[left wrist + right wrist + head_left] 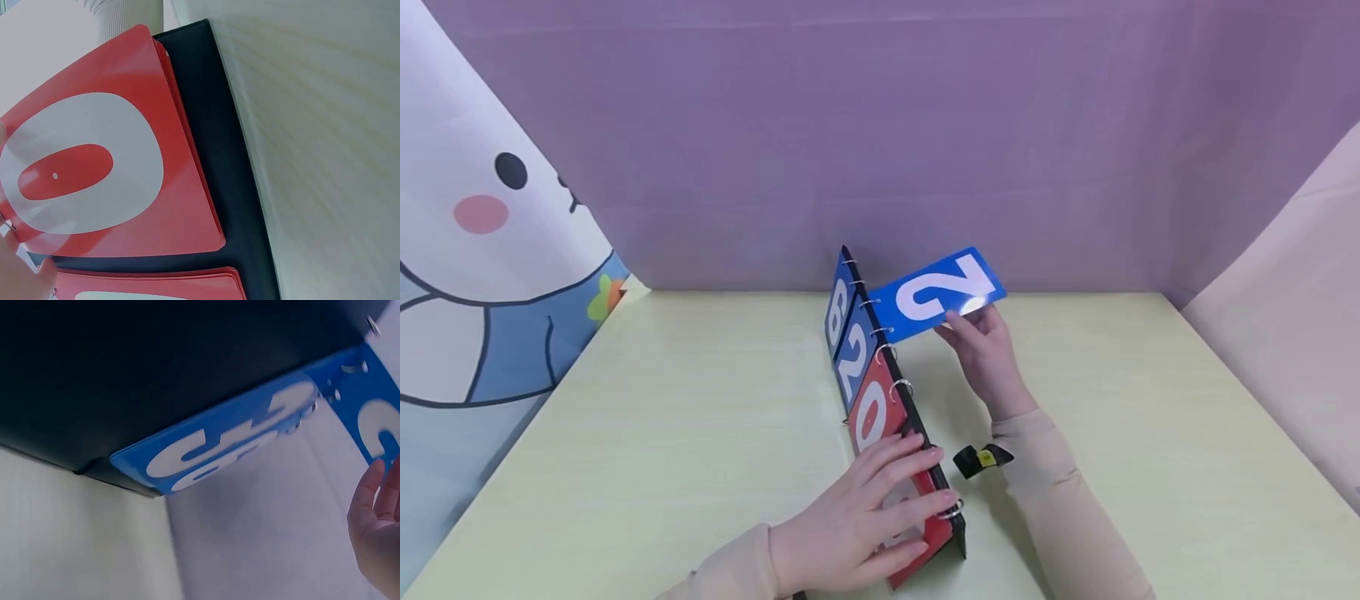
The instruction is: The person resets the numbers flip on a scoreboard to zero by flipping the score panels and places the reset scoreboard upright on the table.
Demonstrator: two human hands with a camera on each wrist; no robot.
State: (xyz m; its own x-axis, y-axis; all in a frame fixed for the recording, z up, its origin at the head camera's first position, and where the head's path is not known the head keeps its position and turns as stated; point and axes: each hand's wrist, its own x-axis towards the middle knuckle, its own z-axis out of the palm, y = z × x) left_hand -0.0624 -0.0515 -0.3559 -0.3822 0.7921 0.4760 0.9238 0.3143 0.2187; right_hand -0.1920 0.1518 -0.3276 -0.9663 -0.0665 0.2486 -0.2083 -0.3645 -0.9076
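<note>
A tabletop flip scoreboard with a black tent-shaped stand and ring-bound number cards runs away from me. My right hand pinches a blue card marked 2, thumb on its face and fingers beneath. That card, still on its rings, sticks out right of the top edge. My left hand lies spread over the near red card, fingertips reaching the top edge. In the left wrist view, a red 0 card hangs on the black board. Blue cards hang behind the board in the right wrist view.
The scoreboard stands on a pale yellow table. A purple curtain rises behind it, and a cartoon-print cloth hangs at the left. A black strap with a yellow tag sits by the right sleeve.
</note>
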